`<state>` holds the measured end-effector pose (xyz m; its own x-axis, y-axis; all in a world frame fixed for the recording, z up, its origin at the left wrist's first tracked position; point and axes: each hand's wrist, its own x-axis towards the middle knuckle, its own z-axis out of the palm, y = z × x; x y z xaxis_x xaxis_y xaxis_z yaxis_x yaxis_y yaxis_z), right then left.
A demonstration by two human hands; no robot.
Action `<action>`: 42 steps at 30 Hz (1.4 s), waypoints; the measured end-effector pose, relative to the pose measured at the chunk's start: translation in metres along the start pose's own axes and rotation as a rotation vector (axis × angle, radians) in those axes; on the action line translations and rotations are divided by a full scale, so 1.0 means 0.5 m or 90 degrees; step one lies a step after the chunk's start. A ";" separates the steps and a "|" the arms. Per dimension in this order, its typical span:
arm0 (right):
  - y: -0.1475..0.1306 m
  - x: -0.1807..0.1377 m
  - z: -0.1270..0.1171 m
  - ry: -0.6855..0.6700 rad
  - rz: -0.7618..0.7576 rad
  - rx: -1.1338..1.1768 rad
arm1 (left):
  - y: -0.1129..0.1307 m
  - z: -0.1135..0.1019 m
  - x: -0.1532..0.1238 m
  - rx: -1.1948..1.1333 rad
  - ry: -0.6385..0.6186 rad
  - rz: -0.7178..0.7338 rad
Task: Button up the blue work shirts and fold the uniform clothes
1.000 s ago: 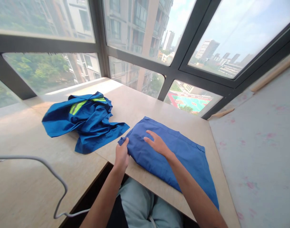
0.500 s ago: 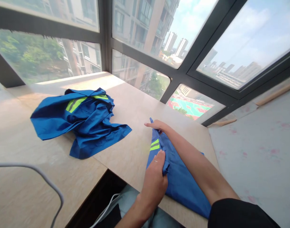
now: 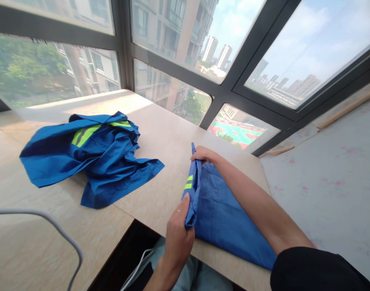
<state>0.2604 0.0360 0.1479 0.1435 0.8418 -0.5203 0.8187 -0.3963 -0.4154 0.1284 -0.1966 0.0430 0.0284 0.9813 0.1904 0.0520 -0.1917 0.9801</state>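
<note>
A folded blue work garment [image 3: 224, 218] with a yellow-green reflective stripe lies on the wooden tabletop [image 3: 160, 141] in front of me. Its left edge is lifted off the table. My left hand [image 3: 178, 236] pinches the near corner of that edge. My right hand [image 3: 204, 155] grips the far corner, my forearm stretched over the cloth. A second blue garment [image 3: 90, 153] with reflective stripes lies crumpled to the left, apart from both hands.
Large windows [image 3: 178, 52] with dark frames run along the table's far side. A pale floral-patterned surface [image 3: 327, 182] borders the table on the right. A grey cable [image 3: 51, 226] loops at the lower left. My light trousers [image 3: 191, 279] show below the table's edge.
A second ago the garment lay flat with both hands on it. Both hands have since taken its left edge and lifted it toward the right. The view has shifted slightly.
</note>
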 end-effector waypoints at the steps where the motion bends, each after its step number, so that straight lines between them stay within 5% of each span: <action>1: -0.004 -0.006 -0.002 -0.004 -0.013 0.020 | 0.019 -0.009 0.006 -0.032 0.046 -0.024; 4: -0.017 -0.024 -0.005 -0.021 -0.068 0.140 | 0.092 -0.037 0.031 -0.091 0.224 -0.060; 8: -0.029 -0.045 -0.013 -0.006 -0.131 0.359 | 0.174 -0.070 0.062 -0.060 0.276 0.046; 12: -0.018 -0.056 -0.041 -0.015 -0.189 0.493 | 0.213 -0.072 0.075 0.070 0.132 0.205; 17: 0.068 -0.043 -0.073 -0.012 -0.199 0.529 | 0.209 0.006 0.075 0.276 -0.162 0.365; 25: 0.272 0.008 -0.034 0.025 -0.088 0.536 | 0.134 0.156 0.042 0.463 -0.438 0.309; 35: 0.416 0.029 0.053 0.108 -0.120 0.565 | 0.067 0.200 0.009 0.526 -0.560 0.254; 42: 0.456 0.033 0.067 0.129 -0.154 0.662 | 0.087 0.208 0.006 0.479 -0.456 0.251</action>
<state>0.4306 -0.0528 0.0195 0.2087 0.9464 -0.2465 -0.0197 -0.2479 -0.9686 0.2345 -0.2040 0.0804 0.7338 0.6585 0.1668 0.4982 -0.6886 0.5269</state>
